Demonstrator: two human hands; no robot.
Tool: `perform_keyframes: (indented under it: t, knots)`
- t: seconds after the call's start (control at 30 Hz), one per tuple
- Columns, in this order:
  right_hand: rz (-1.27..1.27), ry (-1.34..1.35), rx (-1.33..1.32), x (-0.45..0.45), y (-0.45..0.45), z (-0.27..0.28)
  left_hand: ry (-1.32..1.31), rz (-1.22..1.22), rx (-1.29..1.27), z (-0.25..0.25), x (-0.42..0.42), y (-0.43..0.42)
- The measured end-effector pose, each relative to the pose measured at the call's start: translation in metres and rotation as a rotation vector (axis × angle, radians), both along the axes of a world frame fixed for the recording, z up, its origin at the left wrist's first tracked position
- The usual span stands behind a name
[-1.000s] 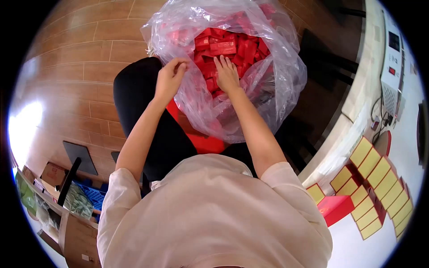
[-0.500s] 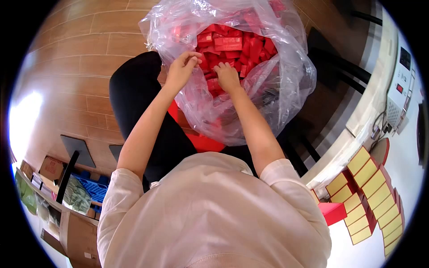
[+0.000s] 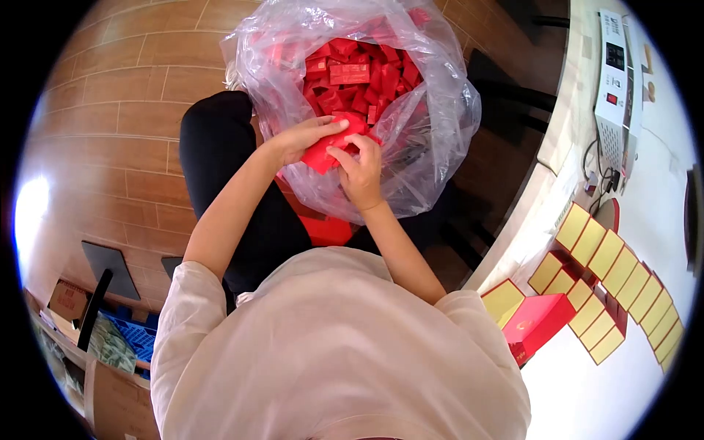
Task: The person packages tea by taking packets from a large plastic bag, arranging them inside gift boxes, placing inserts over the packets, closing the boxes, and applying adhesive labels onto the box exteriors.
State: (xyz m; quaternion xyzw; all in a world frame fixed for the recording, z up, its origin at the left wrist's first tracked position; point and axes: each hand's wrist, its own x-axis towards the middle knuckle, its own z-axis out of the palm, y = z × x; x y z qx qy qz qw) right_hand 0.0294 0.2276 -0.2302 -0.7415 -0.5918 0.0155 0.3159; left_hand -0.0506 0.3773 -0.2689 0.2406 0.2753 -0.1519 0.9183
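Observation:
My left hand (image 3: pixel 302 139) is closed on red packets (image 3: pixel 321 155), thumb on top. My right hand (image 3: pixel 361 174) is closed on the same red packets from the other side, thumb and fingers bent against them. How many they are I cannot tell. Both hands are over the near rim of a big clear plastic bag (image 3: pixel 433 158) that stands open between my knees. Many small red packets (image 3: pixel 350 74) lie heaped inside it, some with pale printing.
On the white table (image 3: pixel 440 381) to my right are rows of yellow-lined red boxes (image 3: pixel 603 257), one with its red lid (image 3: pixel 539 323) raised. A white machine (image 3: pixel 616 95) with a cable stands farther along. Cardboard boxes (image 3: pixel 121 396) and a blue crate (image 3: pixel 136 334) are at left.
My hands have come out of the heap towards me and together, now with red packets between them. The view has shifted, bringing the table's boxes farther in.

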Motion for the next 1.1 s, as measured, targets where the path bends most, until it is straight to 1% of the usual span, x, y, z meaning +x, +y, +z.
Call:
perform_keyframes:
  t: [0.07,0.1,0.13,0.2,0.23,0.27,0.33,0.37,0.4,0.47,0.5,0.53,0.6,0.63,0.67,0.73,0.77,0.8,0.87,0.9,0.93,0.97,1.0,1.03,1.07,1.1]
  knots:
    - [-0.070,0.070,-0.006,-0.010,-0.003,0.002,0.043,-0.030,0.023,0.003,-0.005,-0.007]
    - [-0.142,0.147,0.012,-0.014,-0.003,0.005,0.058,0.040,0.018,0.004,-0.006,-0.012]
    - [-0.140,0.140,0.013,-0.015,-0.004,0.006,0.052,0.042,0.019,0.004,-0.007,-0.012]
    - [-0.335,0.286,0.035,-0.015,-0.006,0.004,0.158,0.234,-0.099,0.008,-0.009,-0.011]
    - [-0.368,0.248,0.015,-0.010,-0.007,0.000,0.096,0.352,-0.133,0.000,-0.010,-0.010]
    - [-0.364,0.241,0.018,-0.004,-0.010,-0.003,0.088,0.356,-0.132,-0.006,-0.010,-0.007]
    - [-0.731,0.812,-0.238,0.007,-0.017,-0.009,0.099,0.587,0.086,-0.016,-0.009,-0.004]
    - [-0.815,1.081,-0.116,0.011,-0.016,-0.011,0.136,0.615,0.243,-0.015,-0.009,-0.006]
    - [-0.814,1.073,-0.118,0.015,-0.015,-0.011,0.131,0.619,0.238,-0.014,-0.008,-0.008]
    - [-0.796,1.215,-0.052,0.024,-0.013,-0.011,0.075,0.539,0.260,-0.013,-0.008,-0.014]
    - [-0.774,1.165,-0.064,0.026,-0.009,-0.013,0.034,0.488,0.227,-0.013,-0.006,-0.016]
    - [-0.774,1.165,-0.073,0.027,-0.004,-0.016,0.039,0.491,0.222,-0.014,-0.005,-0.019]
    - [-0.662,0.882,-0.086,0.024,0.012,-0.021,0.006,0.381,-0.066,-0.003,-0.001,-0.025]
    - [-0.654,0.690,-0.147,0.021,0.019,-0.022,0.053,0.268,0.051,-0.008,0.001,-0.034]
    - [-0.667,0.712,-0.106,0.015,0.028,-0.028,0.108,0.202,0.217,-0.020,0.003,-0.045]
    - [-0.678,0.748,-0.017,0.007,0.045,-0.039,0.121,0.173,0.183,0.004,0.003,-0.039]
    - [-0.727,0.944,-0.099,0.011,0.049,-0.038,0.133,0.175,0.182,-0.005,0.003,-0.036]
    - [-0.726,0.956,-0.108,0.016,0.049,-0.042,0.111,0.175,0.222,-0.017,0.002,-0.034]
    - [-0.816,1.644,-0.182,0.033,0.054,-0.056,0.101,0.170,0.257,-0.033,0.001,-0.033]
    - [-0.749,1.578,-0.196,0.040,0.053,-0.074,0.168,0.195,0.261,-0.035,0.002,-0.032]
    - [-0.753,1.588,-0.204,0.049,0.052,-0.102,0.235,0.219,0.264,-0.038,0.003,-0.031]
    - [-0.658,1.141,-0.315,0.057,0.049,-0.134,0.357,0.183,0.311,-0.029,0.004,-0.026]
    - [-0.543,0.698,-0.408,0.057,0.054,-0.140,0.372,0.178,0.305,-0.031,0.006,-0.024]
    - [-0.547,0.541,-0.493,0.058,0.058,-0.146,0.413,0.182,0.365,-0.033,0.007,-0.022]
    - [-0.547,0.556,-0.505,0.060,0.065,-0.144,0.454,0.185,0.426,-0.037,0.008,-0.020]
    - [-0.321,0.295,-0.587,0.065,0.069,-0.145,0.473,0.178,0.422,-0.043,0.009,-0.020]
